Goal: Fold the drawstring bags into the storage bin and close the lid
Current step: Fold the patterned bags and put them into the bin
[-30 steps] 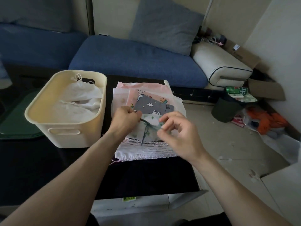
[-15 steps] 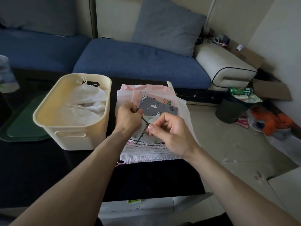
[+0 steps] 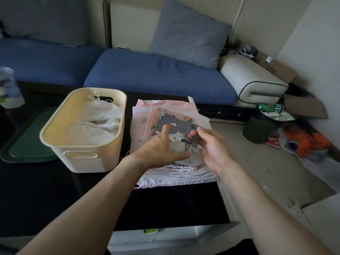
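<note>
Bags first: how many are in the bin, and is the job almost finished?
Not yet. The bin already holds at least two white bags. The right hand pinches the dark drawstring of a small star-print bag, the left hand on it. A pile of bags waits, and the green lid lies beside the bin.

Legible text is limited to one item. The green can (image 3: pixel 270 107), lying on its side on the bin (image 3: pixel 257 131) at right, shows the white letters "ein". The grey bag's (image 3: pixel 181 127) label is unreadable.

Blue sofa (image 3: pixel 158 78), beige tile floor (image 3: pixel 261 173)
</note>
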A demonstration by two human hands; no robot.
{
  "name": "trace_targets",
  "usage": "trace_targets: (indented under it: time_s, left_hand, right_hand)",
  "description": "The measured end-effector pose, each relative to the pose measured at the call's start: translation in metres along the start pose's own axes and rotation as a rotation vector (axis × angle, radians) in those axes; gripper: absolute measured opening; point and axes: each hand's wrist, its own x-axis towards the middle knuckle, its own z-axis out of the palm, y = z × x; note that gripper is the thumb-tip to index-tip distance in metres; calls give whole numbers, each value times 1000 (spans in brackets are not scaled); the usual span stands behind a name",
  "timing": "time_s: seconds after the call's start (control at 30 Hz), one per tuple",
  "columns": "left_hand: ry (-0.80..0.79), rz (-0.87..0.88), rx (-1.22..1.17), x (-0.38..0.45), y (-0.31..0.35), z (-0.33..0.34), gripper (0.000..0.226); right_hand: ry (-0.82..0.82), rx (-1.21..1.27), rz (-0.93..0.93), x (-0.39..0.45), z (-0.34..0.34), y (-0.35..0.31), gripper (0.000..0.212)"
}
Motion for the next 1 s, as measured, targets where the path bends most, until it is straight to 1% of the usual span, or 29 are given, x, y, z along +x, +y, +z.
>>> trace_targets:
  time_s: [0.03,0.07,0.1,0.13,0.2,0.23,0.27,0.3,0.33,0.37,0.4,0.43,0.47,0.5,0.53,0.57,0.6,0.63,0.67,0.7,0.73,0.77,0.8,0.83,0.9,0.93,1.0]
  left_hand:
    - [7,1,44,2,0,-3,90]
    - [21,-10,50,3,-1,-6,80]
    - [34,-21,37,5,-3,-9,67]
    - [59,-33,-1,6,-4,-10,54]
    - [190,-85,-164,9,-7,-12,34]
    - [286,-121,-252,9,-7,-14,30]
    - [377,-155,-315,9,-6,-18,30]
    - [435,-180,-347,8,-5,-21,34]
    - [458,-199,-344,7,-4,-24,38]
    - [462,-211,-302,6,-3,-25,41]
    - [475,-206,-215,3,-2,-24,44]
    - [517,-151,-107,-1,2,-22,48]
    - [571,-31,-23,-7,7,-19,47]
    - [616,134,16,-13,15,-17,41]
    - [624,297,5,-18,21,-15,31]
    - [581,405,-23,-23,27,-13,23]
    - [510,458,-35,-27,29,-12,23]
    - [421,465,-14,-29,28,-10,31]
    - [324,438,61,-30,26,-8,45]
    - [241,393,164,-30,22,-5,58]
    - [189,332,248,-30,18,-2,66]
    - [182,271,286,-29,16,0,65]
    - [225,231,269,-27,14,1,57]
    - [294,217,238,-25,14,1,43]
    - [425,237,233,-21,16,1,12]
    - [464,257,218,-20,18,1,5]
    - [524,252,140,-18,19,2,14]
  right_hand:
    - [-9,-6,-7,2,2,1,7]
    - [-24,-49,-27,3,3,2,9]
    - [-44,-155,-64,4,1,2,19]
    - [-81,-326,-109,4,-3,1,35]
    - [-235,-683,-123,1,-14,0,70]
    - [-322,-789,-90,-1,-19,0,81]
    - [-379,-839,-50,-2,-24,2,89]
    - [-392,-857,-31,-2,-27,4,89]
    - [-375,-852,-41,-2,-27,6,83]
    - [-339,-831,-67,-1,-27,8,72]
    - [-298,-815,-102,0,-25,10,60]
    - [-264,-815,-138,1,-24,10,52]
    - [-239,-816,-167,2,-23,10,46]
    - [-223,-805,-185,2,-22,9,42]
    - [-218,-788,-195,1,-20,9,38]
    - [-219,-773,-197,1,-20,8,33]
    - [-223,-760,-201,0,-20,8,28]
    - [-223,-734,-207,-1,-19,7,22]
    - [-220,-696,-215,-2,-19,6,18]
    - [-213,-662,-225,-3,-17,5,16]
    - [-204,-642,-252,-4,-16,6,13]
    - [-195,-629,-289,-5,-15,6,11]
    - [-189,-608,-326,-6,-14,6,9]
    - [-195,-572,-343,-8,-12,4,12]
    - [-212,-595,-426,-9,-12,1,37]
    - [-211,-692,-502,-9,-14,-1,47]
    - [-143,-894,-595,-5,-15,-2,58]
